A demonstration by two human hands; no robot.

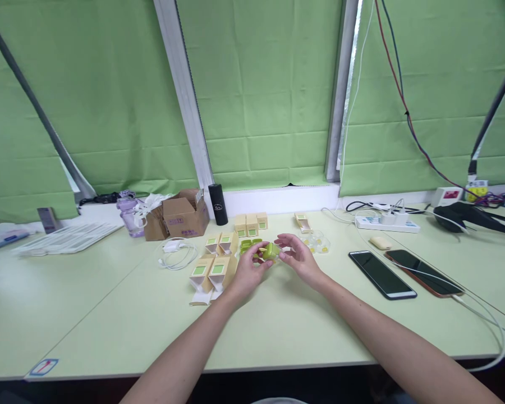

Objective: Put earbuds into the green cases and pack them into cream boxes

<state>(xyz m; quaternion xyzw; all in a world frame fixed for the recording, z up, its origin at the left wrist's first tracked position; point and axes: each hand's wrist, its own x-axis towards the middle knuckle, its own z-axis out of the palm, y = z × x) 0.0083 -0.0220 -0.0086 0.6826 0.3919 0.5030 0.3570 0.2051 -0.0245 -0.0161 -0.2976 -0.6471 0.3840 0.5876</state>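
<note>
Left hand [247, 270] pinches little green piece [271, 251] between thumb and fingers, just over middle of pale table [286, 336]. Right hand [305, 264] right by its other side, fingers curved, can't really tell if they're gripping too. Open small boxes [200, 271] just left of left hand, more green pieces [246, 244] behind it, clear plastic bits [320, 242] behind right hand.

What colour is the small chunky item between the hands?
Mostly green: the small chunky item, in the head view.
</note>
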